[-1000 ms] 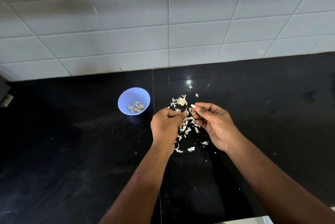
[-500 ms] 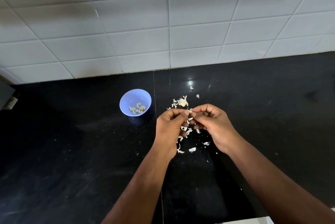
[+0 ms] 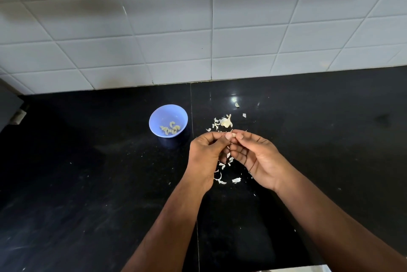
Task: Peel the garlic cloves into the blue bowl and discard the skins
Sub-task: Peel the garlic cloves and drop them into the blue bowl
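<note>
My left hand (image 3: 208, 150) and my right hand (image 3: 256, 157) meet above the black counter, fingertips together. Between the thumbs and fingertips they pinch a small pale garlic clove (image 3: 233, 134), mostly hidden by the fingers. A blue bowl (image 3: 158, 115) stands to the left of my hands and holds several peeled cloves (image 3: 170, 128). White garlic skins (image 3: 222, 174) lie scattered under and below my hands. The rest of a garlic head (image 3: 226, 121) lies just beyond my fingertips.
The black counter (image 3: 88, 183) runs to a white tiled wall (image 3: 198, 40) at the back. A seam crosses the counter just right of the bowl. Small skin bits (image 3: 237, 105) lie near the wall. A grey object (image 3: 13, 108) sits at the far left edge.
My hands have closed together around the clove, fingers curling in tighter. The view has tilted down slightly. The bowl has not moved.
</note>
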`<state>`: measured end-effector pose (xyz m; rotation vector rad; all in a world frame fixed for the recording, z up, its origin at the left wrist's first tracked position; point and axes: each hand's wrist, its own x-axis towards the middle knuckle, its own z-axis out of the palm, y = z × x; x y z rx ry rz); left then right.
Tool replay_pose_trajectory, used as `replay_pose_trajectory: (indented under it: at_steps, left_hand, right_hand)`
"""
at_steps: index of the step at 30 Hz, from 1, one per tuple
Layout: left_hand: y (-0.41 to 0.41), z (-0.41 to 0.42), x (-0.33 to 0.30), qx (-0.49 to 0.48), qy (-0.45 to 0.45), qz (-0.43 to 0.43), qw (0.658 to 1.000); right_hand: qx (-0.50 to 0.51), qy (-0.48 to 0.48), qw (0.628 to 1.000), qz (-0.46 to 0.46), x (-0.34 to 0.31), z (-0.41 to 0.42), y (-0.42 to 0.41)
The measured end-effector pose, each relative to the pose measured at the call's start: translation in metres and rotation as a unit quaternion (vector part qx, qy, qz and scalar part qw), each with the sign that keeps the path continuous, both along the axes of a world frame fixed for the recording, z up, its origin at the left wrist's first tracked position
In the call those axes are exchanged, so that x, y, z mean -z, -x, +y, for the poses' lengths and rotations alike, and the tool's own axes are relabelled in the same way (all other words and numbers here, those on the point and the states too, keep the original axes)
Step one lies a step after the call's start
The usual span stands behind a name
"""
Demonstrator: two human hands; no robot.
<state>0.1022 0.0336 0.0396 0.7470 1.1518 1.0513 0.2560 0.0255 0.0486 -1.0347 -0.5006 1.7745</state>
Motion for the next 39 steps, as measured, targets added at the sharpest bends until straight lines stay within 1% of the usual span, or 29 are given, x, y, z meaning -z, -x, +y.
replay_pose_trajectory:
  at_steps: [2,3,4,6,8,10,13,14,16,18,19,20,21,22,24,25,26,27,29,30,32,33,34,35,36,37,38,39]
  left_hand:
    - [0.003,-0.001,-0.001,-0.013,0.002,-0.001,1.0]
    - [0.005,-0.001,-0.001,-0.028,0.006,0.004,1.0]
    - [0.006,-0.001,-0.001,-0.043,0.012,0.014,0.999]
    - [0.012,-0.001,0.001,-0.073,0.03,0.04,0.996]
    - [0.02,-0.002,0.006,-0.093,0.055,0.066,0.992]
    - [0.029,-0.004,0.009,-0.111,0.075,0.079,0.988]
    - [0.046,-0.006,0.008,-0.156,0.097,0.071,0.981]
    - [0.05,-0.006,0.007,-0.166,0.101,0.067,0.979]
    - [0.061,-0.005,0.006,-0.175,0.101,0.067,0.977]
    - [0.071,-0.003,0.008,-0.174,0.089,0.092,0.976]
    - [0.073,-0.002,0.01,-0.171,0.081,0.11,0.976]
    - [0.074,-0.001,0.012,-0.17,0.076,0.126,0.974]
    - [0.075,0.001,0.014,-0.169,0.076,0.136,0.973]
    - [0.075,0.003,0.015,-0.168,0.076,0.138,0.973]
    - [0.069,0.007,0.018,-0.164,0.075,0.132,0.975]
    - [0.065,0.01,0.019,-0.161,0.075,0.127,0.976]
    - [0.058,0.013,0.02,-0.156,0.075,0.122,0.977]
    - [0.054,0.015,0.022,-0.151,0.076,0.121,0.978]
    - [0.042,0.019,0.023,-0.136,0.075,0.125,0.98]
    - [0.037,0.02,0.023,-0.128,0.073,0.127,0.981]
    - [0.027,0.023,0.023,-0.109,0.071,0.131,0.983]
    - [0.022,0.024,0.023,-0.098,0.07,0.133,0.984]
    - [0.018,0.025,0.023,-0.088,0.07,0.133,0.985]
    - [0.013,0.027,0.022,-0.078,0.07,0.131,0.986]
    - [0.008,0.029,0.022,-0.07,0.07,0.128,0.987]
    - [0.004,0.031,0.021,-0.062,0.067,0.124,0.988]
    - [0.0,0.033,0.019,-0.051,0.06,0.12,0.99]
    - [-0.003,0.034,0.019,-0.038,0.05,0.119,0.991]
  right_hand:
    - [0.022,0.032,0.998,0.042,0.002,0.006,0.006]
    - [0.032,0.039,0.998,0.043,0.003,0.01,0.011]
    - [0.037,0.036,0.998,0.022,0.003,0.016,0.014]
    - [0.014,-0.002,0.997,-0.08,0.004,0.028,0.023]
    - [-0.036,-0.057,0.978,-0.195,0.0,0.041,0.038]
    - [-0.078,-0.103,0.957,-0.26,-0.005,0.056,0.058]
    - [-0.125,-0.153,0.924,-0.328,-0.007,0.079,0.097]
    - [-0.136,-0.16,0.914,-0.346,-0.004,0.086,0.107]
    - [-0.151,-0.157,0.906,-0.362,-0.001,0.093,0.125]
    - [-0.145,-0.143,0.91,-0.362,0.002,0.096,0.13]
    - [-0.124,-0.14,0.91,-0.37,0.002,0.097,0.124]
    - [-0.097,-0.146,0.9,-0.4,0.003,0.098,0.114]
    - [-0.076,-0.157,0.873,-0.455,0.005,0.1,0.1]
    - [-0.066,-0.169,0.833,-0.523,0.006,0.101,0.082]
    - [-0.081,-0.175,0.735,-0.651,0.01,0.102,0.043]
    - [-0.096,-0.168,0.702,-0.685,0.013,0.103,0.028]
    - [-0.12,-0.157,0.685,-0.701,0.017,0.103,0.015]
    - [-0.145,-0.152,0.678,-0.704,0.021,0.101,0.008]
    - [-0.171,-0.169,0.671,-0.702,0.025,0.096,0.003]
    - [-0.165,-0.184,0.669,-0.701,0.027,0.094,0.002]
    - [-0.14,-0.2,0.679,-0.692,0.029,0.092,0.0]
    - [-0.128,-0.193,0.699,-0.677,0.03,0.091,-0.001]
    - [-0.115,-0.177,0.734,-0.646,0.031,0.089,-0.002]
    - [-0.1,-0.151,0.784,-0.594,0.031,0.087,-0.001]
    - [-0.084,-0.127,0.834,-0.531,0.03,0.083,-0.002]
    - [-0.069,-0.109,0.876,-0.464,0.029,0.08,-0.001]
    - [-0.06,-0.095,0.908,-0.403,0.026,0.075,-0.001]
    - [-0.052,-0.08,0.932,-0.349,0.023,0.07,0.0]
